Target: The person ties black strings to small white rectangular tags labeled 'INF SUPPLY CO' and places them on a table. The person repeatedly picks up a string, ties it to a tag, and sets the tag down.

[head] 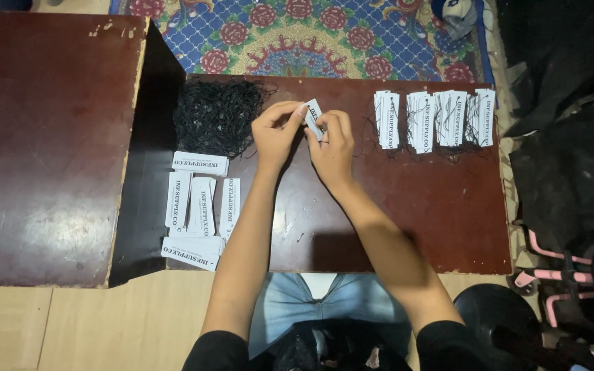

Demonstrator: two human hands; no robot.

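Note:
My left hand (276,132) and my right hand (331,145) meet over the middle of a low dark red-brown table (414,206). Both pinch one small white paper tag (314,118) between the fingertips. A tangled pile of thin black strings (216,115) lies just left of my left hand. Loose white tags without strings (199,206) lie at the table's near left. To the right of my hands, rows of white tags with black strings through them (434,118) are stacked along the far edge.
A larger dark table top (42,137) stands to the left. A patterned blue rug with red flowers (311,34) lies beyond. Black cloth (572,124) and a pink-and-black bag (572,275) sit at the right. My knees in blue jeans (290,302) are under the near edge.

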